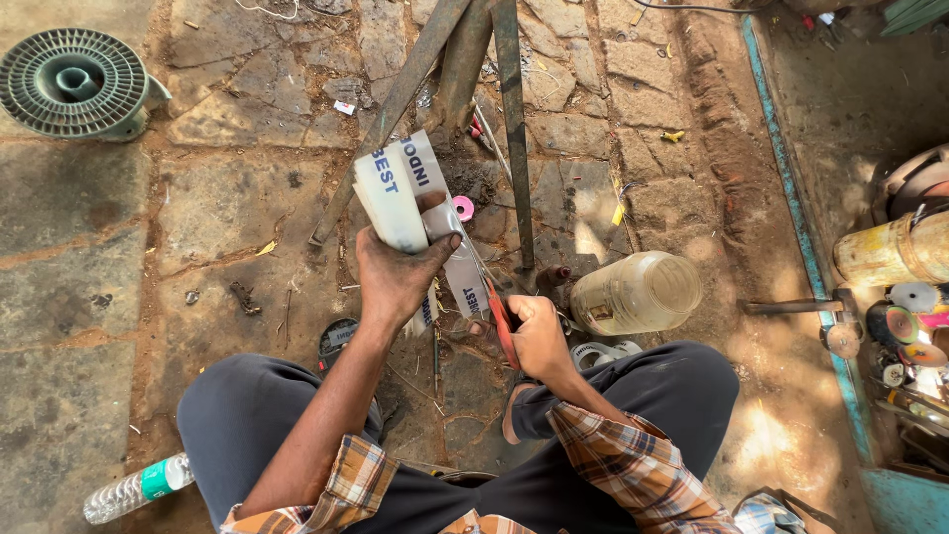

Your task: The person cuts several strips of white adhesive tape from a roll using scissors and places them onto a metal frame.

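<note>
Gripping a curled white printed sheet (395,193) in left hand (395,277), right hand (539,336) closed around red-handled scissors (499,316), plastic jar (638,292) nearby.

Scissor blades (481,282) behind the white sheet (405,198); water bottle (133,489) edge-cropped.

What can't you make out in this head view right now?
- Scissors: handles hidden inside the right hand; blade tips lost against the sheet.
- Sheet's lower part: covered by the left hand.
- Bottle: partly hidden behind the left knee.
- Clutter at the right edge: cut off, too small to identify.
</note>
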